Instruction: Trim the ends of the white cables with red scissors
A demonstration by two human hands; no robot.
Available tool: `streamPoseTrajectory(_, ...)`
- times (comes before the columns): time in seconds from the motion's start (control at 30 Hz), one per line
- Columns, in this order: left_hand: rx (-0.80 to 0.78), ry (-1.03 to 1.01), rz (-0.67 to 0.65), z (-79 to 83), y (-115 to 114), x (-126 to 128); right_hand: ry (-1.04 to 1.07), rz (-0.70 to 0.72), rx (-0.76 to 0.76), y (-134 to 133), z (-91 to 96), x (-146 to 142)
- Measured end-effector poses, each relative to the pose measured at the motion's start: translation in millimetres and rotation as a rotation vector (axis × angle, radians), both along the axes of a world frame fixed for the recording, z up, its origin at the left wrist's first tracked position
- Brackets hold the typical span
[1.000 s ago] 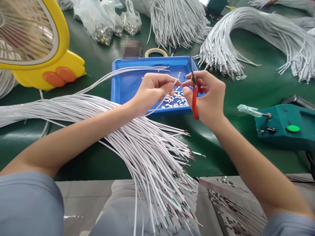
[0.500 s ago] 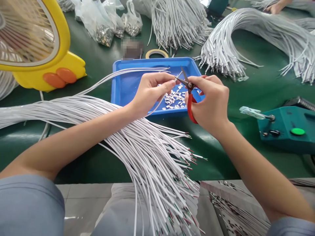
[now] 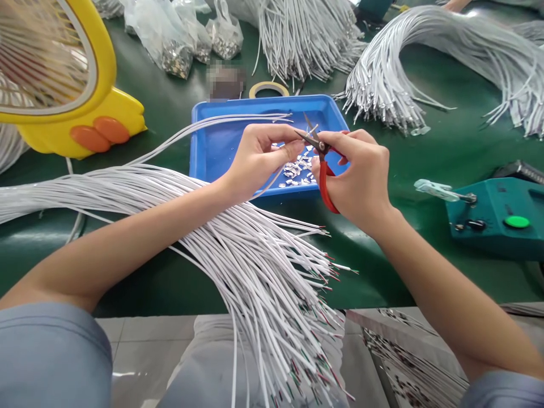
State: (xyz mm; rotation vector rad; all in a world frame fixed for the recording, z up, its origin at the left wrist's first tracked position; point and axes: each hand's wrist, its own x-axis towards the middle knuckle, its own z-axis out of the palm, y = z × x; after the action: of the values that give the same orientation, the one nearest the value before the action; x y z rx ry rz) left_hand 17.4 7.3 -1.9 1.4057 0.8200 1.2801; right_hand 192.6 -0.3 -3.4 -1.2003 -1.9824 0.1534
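Observation:
My left hand [image 3: 266, 156] pinches a white cable [image 3: 270, 182] near its end, above a blue tray [image 3: 212, 148]. In my right hand [image 3: 361, 170] is a pair of scissors [image 3: 323, 184] with red handles, its dark blades parted and reaching to the cable end by my left fingertips. White cut scraps [image 3: 300, 169] lie in the tray under the hands. A thick bundle of white cables [image 3: 250, 249] runs beneath my left forearm, with red and green wire ends hanging over the table edge. A few separate cables [image 3: 238, 119] rest across the tray's left rim.
A yellow fan [image 3: 108, 73] stands at the left. Bags of small metal parts [image 3: 227, 42], a tape roll [image 3: 268, 89] and more cable bundles [image 3: 382, 73] lie farther back. At the right sits a green machine [image 3: 493, 212]. Part of another person's arm [image 3: 457, 4] shows at the top right.
The scissors and my right hand have shifted slightly left, bringing the blades closer to my left fingertips. The view has shifted a little. The other person's hand has mostly left the top edge.

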Motion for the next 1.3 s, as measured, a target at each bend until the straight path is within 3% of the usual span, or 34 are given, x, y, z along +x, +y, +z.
streamPoseTrajectory(0.47,-0.06,0.033,-0.044,1.9,-0.8,-0.6,-0.015,-0.004,0.048,-0.4,-1.0,0.2)
streamPoseTrajectory(0.7,0.023,0.046,-0.046,1.0,-0.3,0.4,0.0,0.006,0.017,-2.3,-0.2,-0.3)
streamPoseTrajectory(0.97,-0.004,0.106,-0.004,1.3,-0.8,0.0,-0.006,0.01,0.04,-1.3,-1.7,0.8)
streamPoseTrajectory(1.3,0.12,0.02,-0.073,-5.3,6.2,1.0,-0.084,-0.03,0.051,-5.2,1.5,-0.4)
